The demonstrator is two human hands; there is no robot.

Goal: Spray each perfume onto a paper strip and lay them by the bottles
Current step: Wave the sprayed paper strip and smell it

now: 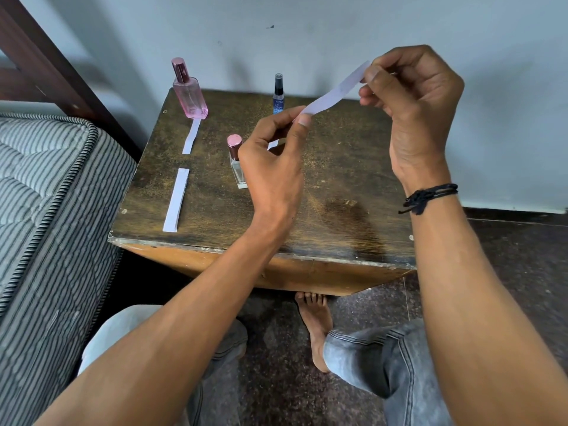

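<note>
Both hands hold one white paper strip [335, 90] stretched in the air above the wooden table [338, 179]. My left hand [273, 161] pinches its lower end, my right hand [412, 96] pinches its upper end. A tall pink perfume bottle [189, 90] stands at the back left with a strip [191, 136] lying in front of it. At the back middle stands a slim blue spray bottle [278, 95]; another strip [273, 144] peeks out below it behind my left hand. A small clear bottle with a pink cap [237, 162] stands mid-table, partly hidden by my left hand.
A loose paper strip [176, 199] lies near the table's front left edge. A striped mattress [46, 195] presses against the table's left side. The wall [307, 35] is right behind the bottles. My knees and a bare foot [316, 324] are below the table front.
</note>
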